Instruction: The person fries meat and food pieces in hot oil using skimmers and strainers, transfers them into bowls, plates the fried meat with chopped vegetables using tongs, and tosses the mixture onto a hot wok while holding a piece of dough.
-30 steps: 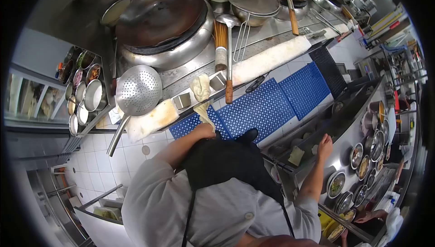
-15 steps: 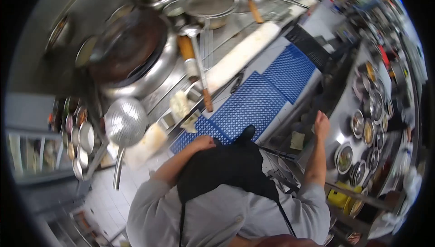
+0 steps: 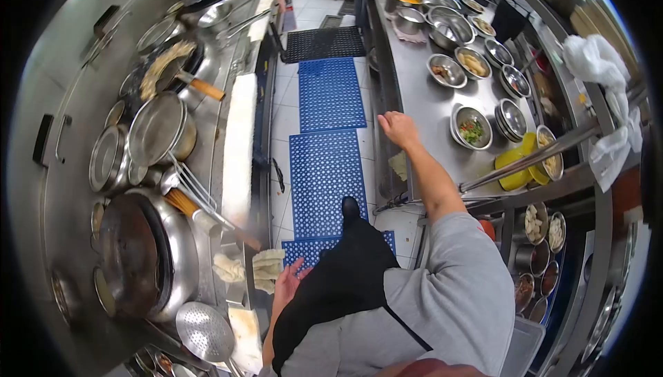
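Note:
My left hand (image 3: 289, 281) hangs low beside the stove's front edge, its fingers apart and holding nothing I can see. Close to it a folded cream cloth (image 3: 268, 265) drapes over the edge, with a second crumpled cloth (image 3: 228, 267) behind. My right hand (image 3: 398, 129) is raised over the near edge of the steel counter (image 3: 421, 76), fingers curled in with nothing visible in them. Nearest to it on that counter are a bowl with chopped greens (image 3: 472, 127) and a bowl of reddish food (image 3: 447, 71).
On the left range stand a large dark wok (image 3: 131, 256), a strainer pot (image 3: 157, 126), a bamboo brush (image 3: 185, 204) and a perforated skimmer (image 3: 205, 332). Blue mats (image 3: 326, 176) line the aisle. A yellow container (image 3: 514, 166) and a metal rail (image 3: 528, 154) are at the right.
My view has turned toward the aisle and the right counter. One foot shows forward on the mat. My left hand has gone from curled to spread fingers; my right hand stays curled.

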A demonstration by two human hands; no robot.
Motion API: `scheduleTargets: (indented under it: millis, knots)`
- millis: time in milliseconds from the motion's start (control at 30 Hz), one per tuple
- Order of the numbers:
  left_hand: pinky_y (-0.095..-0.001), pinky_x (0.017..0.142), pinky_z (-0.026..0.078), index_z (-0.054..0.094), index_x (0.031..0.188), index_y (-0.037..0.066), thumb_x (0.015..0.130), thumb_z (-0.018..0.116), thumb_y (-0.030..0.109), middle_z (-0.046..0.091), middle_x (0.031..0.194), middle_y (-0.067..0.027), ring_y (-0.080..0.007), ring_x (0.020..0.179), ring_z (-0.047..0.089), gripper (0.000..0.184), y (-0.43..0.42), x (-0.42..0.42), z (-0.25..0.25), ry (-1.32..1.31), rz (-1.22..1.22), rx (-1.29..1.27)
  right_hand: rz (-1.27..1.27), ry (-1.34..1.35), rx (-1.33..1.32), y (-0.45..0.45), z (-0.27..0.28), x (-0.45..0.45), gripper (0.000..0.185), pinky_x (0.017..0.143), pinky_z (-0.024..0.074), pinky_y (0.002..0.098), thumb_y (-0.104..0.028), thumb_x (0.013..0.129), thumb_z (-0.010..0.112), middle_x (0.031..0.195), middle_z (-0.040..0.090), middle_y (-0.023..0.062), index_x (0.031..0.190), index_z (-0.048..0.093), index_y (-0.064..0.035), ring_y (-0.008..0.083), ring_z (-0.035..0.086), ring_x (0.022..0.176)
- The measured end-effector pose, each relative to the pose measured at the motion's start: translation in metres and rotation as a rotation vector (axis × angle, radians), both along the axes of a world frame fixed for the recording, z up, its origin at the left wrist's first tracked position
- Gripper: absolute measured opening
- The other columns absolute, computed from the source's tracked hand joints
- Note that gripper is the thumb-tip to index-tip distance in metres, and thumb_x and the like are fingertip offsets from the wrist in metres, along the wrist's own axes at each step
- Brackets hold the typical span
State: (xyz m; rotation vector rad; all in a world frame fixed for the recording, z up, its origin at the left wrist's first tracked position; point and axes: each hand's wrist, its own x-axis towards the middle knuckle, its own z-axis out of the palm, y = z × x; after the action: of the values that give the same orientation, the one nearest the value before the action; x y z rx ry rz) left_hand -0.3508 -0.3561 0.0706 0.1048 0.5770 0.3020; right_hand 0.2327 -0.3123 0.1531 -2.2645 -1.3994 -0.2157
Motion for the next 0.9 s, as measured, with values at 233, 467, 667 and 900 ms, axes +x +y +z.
scheduleTargets:
  millis: [233,467,667,900]
  knots:
    - [-0.0439,0.104,0.043,0.039,0.146,0.009,0.096,0.056,0.04,0.054,0.135,-0.0163,-0.0314,0.123,0.053,0.061,-0.001,-0.006,-0.055,0.34,-0.401,0.213,0.011,0.023,-0.046,-0.004,0.008,-0.002,0.041,0.076,0.0518,0.0469,-0.037,0.097,0.05,0.085,0.068,0.0169,0.079,0.066,-0.0044,0.0354,0.065,0.084]
    - [-0.0443,0.104,0.042,0.038,0.146,0.01,0.095,0.057,0.039,0.054,0.135,-0.0151,-0.0308,0.123,0.053,0.062,0.008,0.008,-0.076,0.508,-0.806,0.537,-0.005,0.032,-0.037,-0.003,-0.002,0.003,0.035,0.072,0.0506,0.0486,-0.032,0.096,0.051,0.082,0.065,0.0175,0.079,0.062,-0.0043,0.0375,0.064,0.08]
    - [-0.0446,0.105,0.042,0.038,0.147,0.01,0.094,0.058,0.038,0.054,0.136,-0.014,-0.0302,0.124,0.052,0.063,0.028,0.03,-0.074,0.473,-0.946,0.637,0.024,0.017,0.049,-0.003,-0.012,0.009,0.008,0.07,0.0502,0.048,-0.01,0.082,0.054,0.08,0.063,0.0159,0.082,0.06,-0.0059,0.0363,0.063,0.08]
    - [-0.0449,0.106,0.041,0.037,0.148,0.011,0.094,0.06,0.037,0.054,0.136,-0.0128,-0.0296,0.124,0.052,0.065,0.075,0.089,-0.051,0.36,-0.949,0.689,0.061,0.102,0.066,-0.004,-0.002,0.007,0.011,0.073,0.0501,0.0477,-0.01,0.083,0.053,0.082,0.064,0.0159,0.086,0.063,-0.006,0.037,0.063,0.082]
